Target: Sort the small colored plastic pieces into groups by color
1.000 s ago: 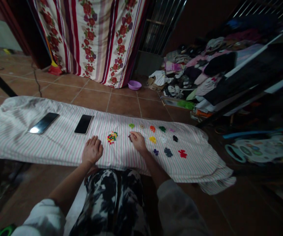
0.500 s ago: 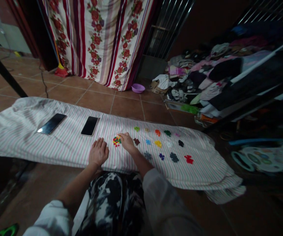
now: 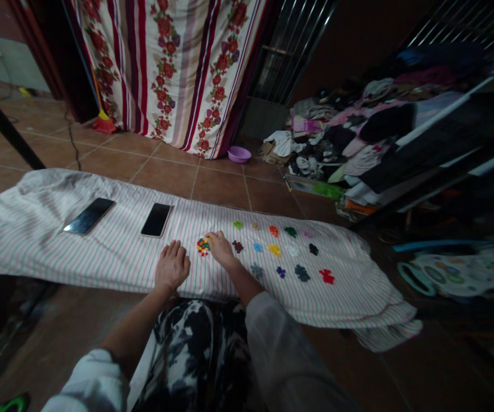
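My left hand (image 3: 172, 266) lies flat on the striped cloth (image 3: 118, 257), fingers stretched out, holding nothing. At the right edge of a mixed pile of small colourful pieces (image 3: 202, 247), my right hand (image 3: 221, 250) reaches down with its fingertips pinched together. Whatever is between those fingertips is too small to make out. To the right of that hand, similar pieces lie sorted by colour in small heaps, among them brown pieces (image 3: 237, 246), yellow pieces (image 3: 275, 250), light blue pieces (image 3: 257, 247), dark grey pieces (image 3: 302, 273) and red pieces (image 3: 326, 276).
Two phones lie on the cloth to the left, a larger phone (image 3: 89, 216) and a smaller phone (image 3: 156, 220). Beyond the table hang a flowered curtain (image 3: 165, 74) and, on the tiled floor, a purple basin (image 3: 239, 154). Clothes (image 3: 336, 126) are heaped at the back right.
The view has shifted slightly, so the scene sits a little further left. Both hands stay in nearly the same place, the right one still at the mixed pile.
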`<state>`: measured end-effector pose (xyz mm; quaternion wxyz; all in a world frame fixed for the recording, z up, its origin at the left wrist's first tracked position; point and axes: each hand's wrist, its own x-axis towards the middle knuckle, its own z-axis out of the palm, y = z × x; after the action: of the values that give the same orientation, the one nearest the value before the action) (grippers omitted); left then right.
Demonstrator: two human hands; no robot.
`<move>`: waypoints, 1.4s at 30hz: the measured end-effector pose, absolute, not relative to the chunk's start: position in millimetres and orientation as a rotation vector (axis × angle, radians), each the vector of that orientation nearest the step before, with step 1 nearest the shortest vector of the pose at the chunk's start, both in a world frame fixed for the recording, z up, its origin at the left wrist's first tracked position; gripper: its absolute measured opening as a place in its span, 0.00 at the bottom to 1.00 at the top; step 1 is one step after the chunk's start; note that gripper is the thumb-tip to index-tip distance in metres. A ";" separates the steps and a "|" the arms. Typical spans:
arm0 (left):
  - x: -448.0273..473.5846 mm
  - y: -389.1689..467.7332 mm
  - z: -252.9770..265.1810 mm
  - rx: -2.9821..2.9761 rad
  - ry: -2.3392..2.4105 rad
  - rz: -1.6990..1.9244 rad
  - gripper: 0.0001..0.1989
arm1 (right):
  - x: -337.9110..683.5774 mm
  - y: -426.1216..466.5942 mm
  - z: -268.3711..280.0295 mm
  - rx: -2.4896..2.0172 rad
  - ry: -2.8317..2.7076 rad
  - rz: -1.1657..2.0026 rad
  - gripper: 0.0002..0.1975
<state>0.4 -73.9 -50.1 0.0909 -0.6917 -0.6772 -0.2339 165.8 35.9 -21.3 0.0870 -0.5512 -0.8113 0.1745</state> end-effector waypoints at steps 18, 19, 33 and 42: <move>0.3 -73.7 -50.3 -2.066 -2.033 -0.718 0.12 | 160.3 40.1 -12.0 -1.752 -2.333 0.603 0.11; 0.3 -73.7 -50.4 -2.065 -2.031 -0.715 0.12 | 161.2 38.6 -13.2 -1.744 -2.325 0.602 0.12; -0.4 -73.3 -52.9 -2.062 -2.020 -0.705 0.12 | 182.0 32.7 -64.5 -1.449 -1.666 0.830 0.08; -0.9 -73.3 -52.3 -2.067 -2.006 -0.764 0.12 | 185.4 28.5 -68.8 -1.363 -1.609 0.864 0.06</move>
<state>-0.9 -73.3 -52.3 0.0808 -0.6915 -0.6709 -0.2554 185.4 28.5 -68.8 0.4183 -0.5434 -0.6413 0.3443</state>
